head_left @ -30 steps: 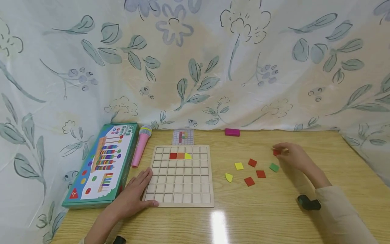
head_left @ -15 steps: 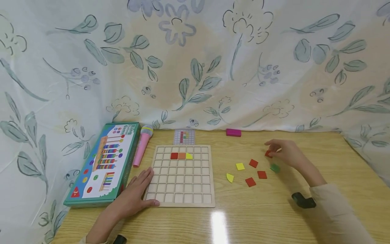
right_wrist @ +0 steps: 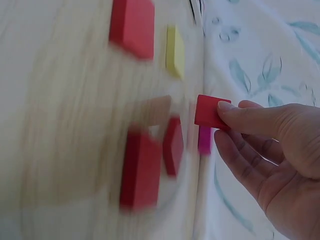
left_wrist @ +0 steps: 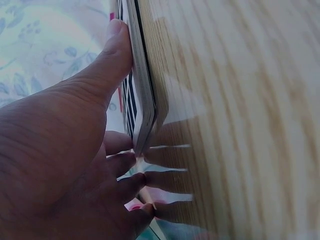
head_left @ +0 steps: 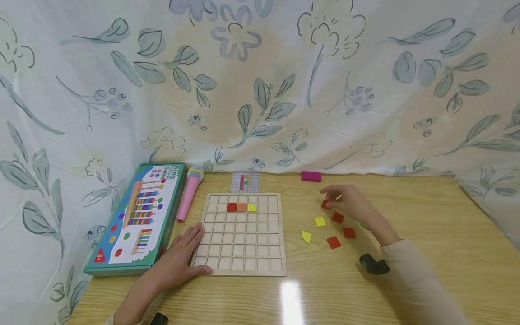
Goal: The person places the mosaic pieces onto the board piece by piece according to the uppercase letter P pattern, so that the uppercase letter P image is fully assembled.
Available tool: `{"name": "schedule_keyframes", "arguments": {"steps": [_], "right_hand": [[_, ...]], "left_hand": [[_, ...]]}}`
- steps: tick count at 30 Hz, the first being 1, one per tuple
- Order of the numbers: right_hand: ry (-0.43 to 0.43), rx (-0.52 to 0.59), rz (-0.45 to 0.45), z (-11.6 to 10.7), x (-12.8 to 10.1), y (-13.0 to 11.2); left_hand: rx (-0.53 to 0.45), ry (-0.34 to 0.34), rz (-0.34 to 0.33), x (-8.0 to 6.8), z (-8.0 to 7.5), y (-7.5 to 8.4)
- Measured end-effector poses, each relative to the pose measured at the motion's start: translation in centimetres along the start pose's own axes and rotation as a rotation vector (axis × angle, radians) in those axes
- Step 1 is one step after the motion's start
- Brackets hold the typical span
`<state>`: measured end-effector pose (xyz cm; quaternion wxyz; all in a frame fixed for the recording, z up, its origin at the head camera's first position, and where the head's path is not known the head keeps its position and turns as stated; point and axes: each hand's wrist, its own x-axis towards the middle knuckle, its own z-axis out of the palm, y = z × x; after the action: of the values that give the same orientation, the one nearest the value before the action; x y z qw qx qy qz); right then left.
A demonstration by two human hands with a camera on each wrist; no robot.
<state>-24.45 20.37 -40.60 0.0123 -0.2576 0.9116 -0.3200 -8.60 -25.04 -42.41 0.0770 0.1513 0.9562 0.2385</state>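
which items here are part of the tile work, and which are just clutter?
In use:
right hand pinching a red tile
left hand resting on the grid board
loose tiles on the table
pattern card

Lying about:
game box
pink toy microphone
magenta block

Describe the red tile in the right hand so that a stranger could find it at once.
Start at the wooden grid board on the table, then look right to the loose tiles. Above them, the right hand pinches one red square tile at its fingertips. Unlike the other red tiles, it is lifted off the table.
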Motion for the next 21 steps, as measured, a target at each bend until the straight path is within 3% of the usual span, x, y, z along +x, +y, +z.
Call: {"name": "schedule_keyframes", "arguments": {"steps": [11, 16, 21], "right_hand": [[-0.053, 0.073, -0.098, 3.3, 2.9, -3.9], [-0.088, 0.052, -0.133, 5.3, 4.3, -6.1], [-0.133, 0.018, -0.112, 7.4, 5.4, -8.7]], "left_hand": [[0.006, -0.002, 0.002, 0.2, 0.1, 0.0], [-0.004, -0.019, -0.023, 0.1, 0.0, 0.1], [0.001, -0.01, 0.0, 0.2, 0.0, 0.2]]}}
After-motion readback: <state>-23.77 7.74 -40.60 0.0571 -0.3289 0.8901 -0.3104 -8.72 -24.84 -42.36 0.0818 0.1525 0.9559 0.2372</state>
